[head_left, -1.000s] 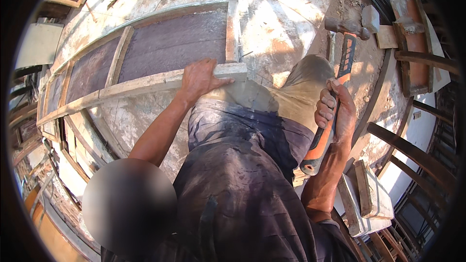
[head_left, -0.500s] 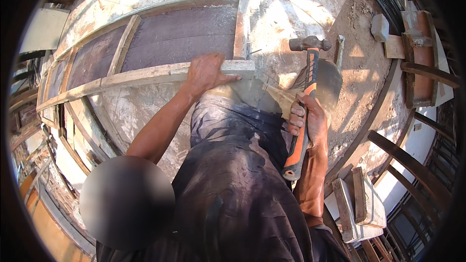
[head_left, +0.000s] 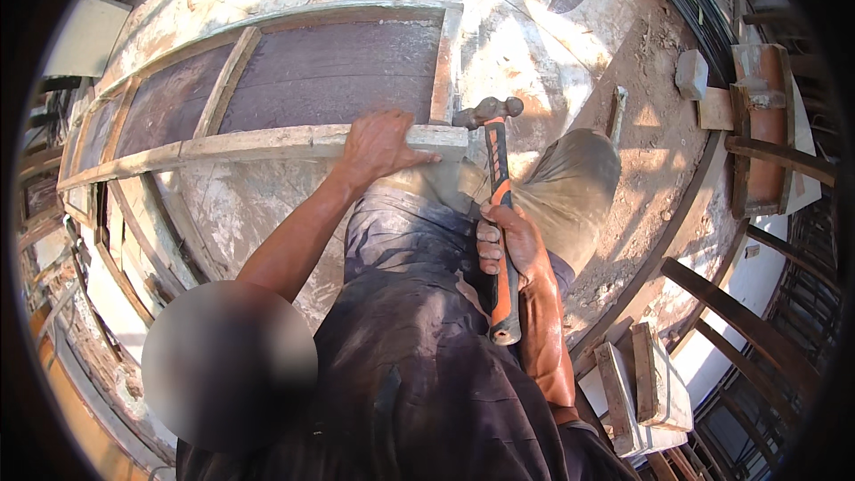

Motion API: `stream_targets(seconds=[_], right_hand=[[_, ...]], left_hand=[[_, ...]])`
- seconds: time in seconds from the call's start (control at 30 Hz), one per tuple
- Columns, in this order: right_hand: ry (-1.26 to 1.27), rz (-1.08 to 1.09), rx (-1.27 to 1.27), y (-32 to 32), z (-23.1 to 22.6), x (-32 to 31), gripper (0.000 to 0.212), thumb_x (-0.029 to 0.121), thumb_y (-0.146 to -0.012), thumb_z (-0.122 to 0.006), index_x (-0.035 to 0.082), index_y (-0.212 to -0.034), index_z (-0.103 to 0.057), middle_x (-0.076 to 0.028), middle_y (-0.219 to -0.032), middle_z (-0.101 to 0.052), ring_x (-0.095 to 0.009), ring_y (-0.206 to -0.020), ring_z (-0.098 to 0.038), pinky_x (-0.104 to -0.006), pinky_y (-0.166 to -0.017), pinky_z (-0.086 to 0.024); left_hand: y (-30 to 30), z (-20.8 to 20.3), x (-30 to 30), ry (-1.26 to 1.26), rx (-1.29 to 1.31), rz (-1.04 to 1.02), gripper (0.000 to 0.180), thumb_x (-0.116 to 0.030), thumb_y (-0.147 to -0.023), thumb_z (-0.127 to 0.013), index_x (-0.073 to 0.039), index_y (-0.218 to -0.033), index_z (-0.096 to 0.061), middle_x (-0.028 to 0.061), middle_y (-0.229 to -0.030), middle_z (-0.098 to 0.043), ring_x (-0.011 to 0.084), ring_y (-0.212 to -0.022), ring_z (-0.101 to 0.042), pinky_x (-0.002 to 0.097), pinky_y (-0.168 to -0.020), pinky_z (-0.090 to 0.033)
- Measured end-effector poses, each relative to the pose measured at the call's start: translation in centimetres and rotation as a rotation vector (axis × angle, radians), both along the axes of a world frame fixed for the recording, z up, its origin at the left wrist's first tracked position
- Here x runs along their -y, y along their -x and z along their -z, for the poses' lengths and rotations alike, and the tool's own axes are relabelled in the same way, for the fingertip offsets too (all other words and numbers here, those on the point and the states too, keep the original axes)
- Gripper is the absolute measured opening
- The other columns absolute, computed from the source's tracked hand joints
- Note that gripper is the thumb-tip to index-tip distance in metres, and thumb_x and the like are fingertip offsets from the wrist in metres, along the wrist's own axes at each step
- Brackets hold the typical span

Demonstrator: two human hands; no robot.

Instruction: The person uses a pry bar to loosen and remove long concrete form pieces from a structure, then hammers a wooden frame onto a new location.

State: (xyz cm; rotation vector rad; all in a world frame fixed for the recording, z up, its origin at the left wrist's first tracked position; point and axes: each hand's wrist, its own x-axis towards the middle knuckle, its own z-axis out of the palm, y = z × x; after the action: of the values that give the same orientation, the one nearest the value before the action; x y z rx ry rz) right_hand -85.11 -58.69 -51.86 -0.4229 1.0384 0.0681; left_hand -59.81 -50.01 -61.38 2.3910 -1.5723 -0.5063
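Note:
A long wooden frame panel (head_left: 276,144) with a dark board (head_left: 334,67) and pale cross battens lies across my lap. My left hand (head_left: 383,144) is clamped over its near rail, close to the right end, with the thumb along the edge. In my right hand (head_left: 509,240) is a ball-peen hammer (head_left: 499,165) with an orange and black handle, gripped around its middle. The hammer's head points away from me, beside the panel's right corner. Whether it touches the wood I cannot tell.
Dusty tiled floor (head_left: 499,27) stretches beyond the panel. Dark rods (head_left: 686,0) lie at the far right, near a pale block (head_left: 691,74) and a wooden box form (head_left: 764,129). Timber offcuts (head_left: 646,383) sit by my right elbow. More framed timber (head_left: 147,223) stands at left.
My right hand has brought the hammer left and slightly lower, so its head is now beside the panel's corner. My left hand keeps its hold on the rail.

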Motion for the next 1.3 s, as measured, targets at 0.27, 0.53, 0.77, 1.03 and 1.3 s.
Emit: stream_targets(seconds=[0.27,0.53,0.77,1.03,1.3], right_hand=[[0.340,0.292,0.222,2.1,-5.9,5.9,0.016,0.029,-0.104,-0.054,0.014,-0.099,-0.054,0.005,-0.067,-0.045,-0.007,-0.045,-0.044,-0.0263,-0.036,-0.037],[0.355,0.143,-0.116,3.0,-1.4,9.1,0.012,0.024,-0.101,-0.057,0.013,-0.098,-0.053,0.004,-0.069,-0.045,-0.008,-0.048,-0.044,-0.0269,-0.041,-0.038],[0.591,-0.332,-0.448,-4.2,5.2,12.8,0.018,0.022,-0.096,-0.063,0.005,-0.100,-0.057,-0.002,-0.075,-0.055,-0.011,-0.055,-0.053,-0.0292,-0.046,-0.044],[1.028,-1.164,-0.610,-7.7,13.1,14.1,0.032,0.020,-0.090,-0.067,-0.002,-0.112,-0.059,-0.010,-0.087,-0.063,-0.022,-0.073,-0.067,-0.0357,-0.056,-0.053],[1.638,-1.597,-0.101,-6.1,13.8,10.4,0.041,0.023,-0.083,-0.072,0.011,-0.123,-0.070,-0.011,-0.128,-0.066,-0.033,-0.135,-0.051,-0.0540,-0.116,-0.030]], left_hand=[[0.4,-0.4,-0.9,-0.080,-0.050,-0.027,0.072,-0.072,-0.071,-0.078,-0.003,-0.090,-0.072,0.0158,-0.091,-0.073,0.0333,-0.091,-0.071,0.0476,-0.081,-0.057],[0.6,0.9,-2.0,0.130,-0.021,-0.021,0.072,-0.070,-0.071,-0.078,-0.003,-0.096,-0.071,0.0143,-0.091,-0.070,0.0333,-0.092,-0.069,0.0461,-0.085,-0.053],[0.5,2.6,-2.4,0.237,-0.053,-0.042,0.066,-0.067,-0.073,-0.078,-0.004,-0.095,-0.072,0.0112,-0.093,-0.069,0.0291,-0.095,-0.069,0.0412,-0.087,-0.053],[0.3,2.8,-2.3,0.224,-0.048,-0.064,0.064,-0.067,-0.071,-0.080,-0.008,-0.094,-0.072,0.0073,-0.094,-0.070,0.0254,-0.094,-0.070,0.0375,-0.085,-0.054],[0.4,1.7,-1.2,0.147,-0.072,-0.094,0.063,-0.065,-0.071,-0.081,-0.008,-0.095,-0.072,0.0087,-0.096,-0.072,0.0265,-0.097,-0.071,0.0401,-0.088,-0.054]])
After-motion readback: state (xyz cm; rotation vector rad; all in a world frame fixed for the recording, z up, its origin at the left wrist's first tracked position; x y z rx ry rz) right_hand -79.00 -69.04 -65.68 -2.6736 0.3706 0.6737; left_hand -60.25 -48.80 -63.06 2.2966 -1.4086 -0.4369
